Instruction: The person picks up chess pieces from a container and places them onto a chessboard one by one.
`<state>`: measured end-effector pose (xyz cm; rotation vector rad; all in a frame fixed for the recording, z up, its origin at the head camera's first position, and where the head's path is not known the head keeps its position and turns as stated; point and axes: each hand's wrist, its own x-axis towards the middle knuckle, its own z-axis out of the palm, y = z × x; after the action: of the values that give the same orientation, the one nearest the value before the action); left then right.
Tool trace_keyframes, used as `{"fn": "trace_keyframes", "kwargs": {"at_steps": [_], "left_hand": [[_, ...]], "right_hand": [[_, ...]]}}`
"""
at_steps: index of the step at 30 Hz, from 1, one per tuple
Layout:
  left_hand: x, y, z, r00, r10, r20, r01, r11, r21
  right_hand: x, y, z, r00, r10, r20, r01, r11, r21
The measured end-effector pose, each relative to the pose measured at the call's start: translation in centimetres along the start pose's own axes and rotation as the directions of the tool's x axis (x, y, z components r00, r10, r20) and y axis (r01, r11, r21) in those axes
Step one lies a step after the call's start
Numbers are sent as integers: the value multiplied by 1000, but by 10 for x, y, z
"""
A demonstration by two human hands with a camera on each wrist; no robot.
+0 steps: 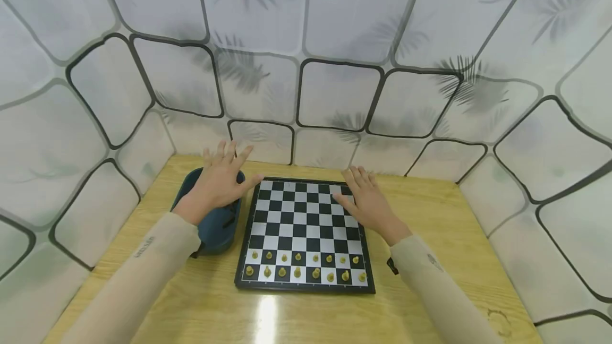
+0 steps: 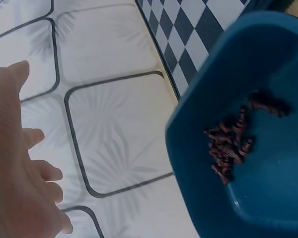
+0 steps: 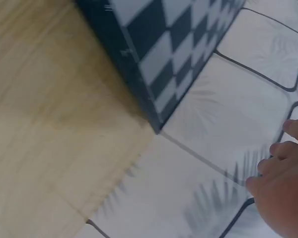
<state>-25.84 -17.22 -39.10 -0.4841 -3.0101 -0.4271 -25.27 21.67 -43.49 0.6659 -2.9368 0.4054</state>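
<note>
My left hand [image 1: 218, 182] hovers over the blue bin [image 1: 216, 233] with its fingers spread and nothing held. Dark chess pieces [image 2: 229, 144] lie in a loose heap inside that bin, plain in the left wrist view. Over the far right corner of the chessboard [image 1: 306, 233] is my right hand [image 1: 367, 200], fingers straight, thumb out to the left, also holding nothing. Two rows of yellow chess pieces [image 1: 297, 272] stand along the board's near side. The squares beyond them carry no pieces.
Board and bin sit side by side on a wooden table [image 1: 430, 216], the bin at the left. Patterned white cloth walls [image 1: 334, 94] enclose the table at the back and both sides. A bright light reflection lies on the wood in front of the board.
</note>
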Motion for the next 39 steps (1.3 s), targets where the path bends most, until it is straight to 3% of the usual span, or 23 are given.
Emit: {"fn": "trace_keyframes", "kwargs": {"at_steps": [11,19,27,39], "left_hand": [[-6,-25,0,999,-42,-15,40,993,-115],[-11,-45,6,997,-81,-6,76,960,-271],[-13,-65,17,992,-130,2,125,946,-299],[-7,-80,25,994,-106,25,109,943,-315]], "right_hand": [[-29,19,37,995,-89,46,88,996,19],[-39,22,53,984,-142,108,143,990,-7],[-43,25,63,978,-151,141,153,988,-1],[-44,30,72,975,-130,181,127,991,29]]}}
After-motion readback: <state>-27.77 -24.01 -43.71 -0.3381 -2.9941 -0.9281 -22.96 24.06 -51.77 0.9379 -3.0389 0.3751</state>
